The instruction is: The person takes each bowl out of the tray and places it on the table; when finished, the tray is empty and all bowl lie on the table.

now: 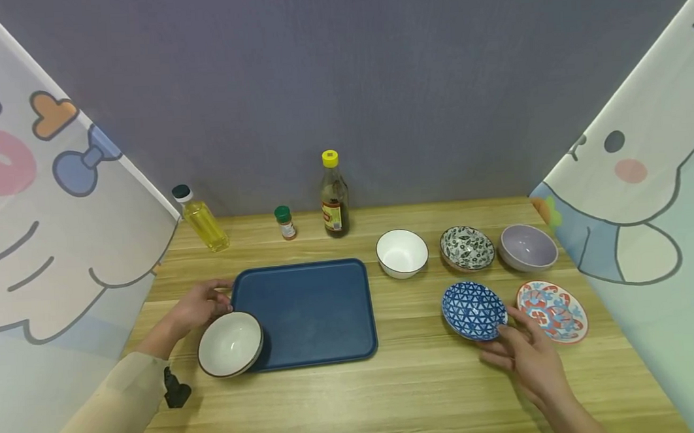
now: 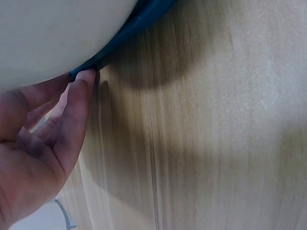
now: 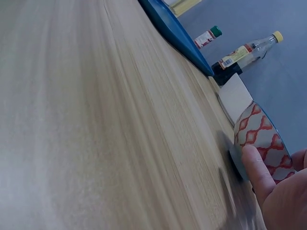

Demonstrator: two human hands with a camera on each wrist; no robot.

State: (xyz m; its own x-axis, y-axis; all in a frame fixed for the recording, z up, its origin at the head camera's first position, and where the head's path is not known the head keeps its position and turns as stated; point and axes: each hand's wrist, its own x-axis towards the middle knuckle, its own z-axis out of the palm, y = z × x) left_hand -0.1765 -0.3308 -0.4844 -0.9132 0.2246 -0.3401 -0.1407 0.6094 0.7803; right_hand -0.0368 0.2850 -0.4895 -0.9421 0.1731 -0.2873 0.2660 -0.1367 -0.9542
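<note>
A cream bowl (image 1: 230, 343) with a brown rim overlaps the front left corner of the blue tray (image 1: 311, 316). Just behind the bowl, my left hand (image 1: 201, 307) lies at the tray's left edge. In the left wrist view a fingertip touches the blue edge under the bowl; part of the hand is hidden. My right hand (image 1: 533, 354) grips a bowl (image 1: 474, 310) by its right side, thumb at the rim. Inside it has blue and white triangles. Its outside (image 3: 264, 143), with red diamonds, shows in the right wrist view, tilted and above the table.
Behind the right hand stand a white bowl (image 1: 402, 256), a black-patterned bowl (image 1: 468, 249) and a lilac bowl (image 1: 528, 249). A red-and-blue patterned plate (image 1: 552, 313) lies at right. An oil bottle (image 1: 206, 224), green-capped jar (image 1: 286, 223) and yellow-capped sauce bottle (image 1: 334, 204) line the back.
</note>
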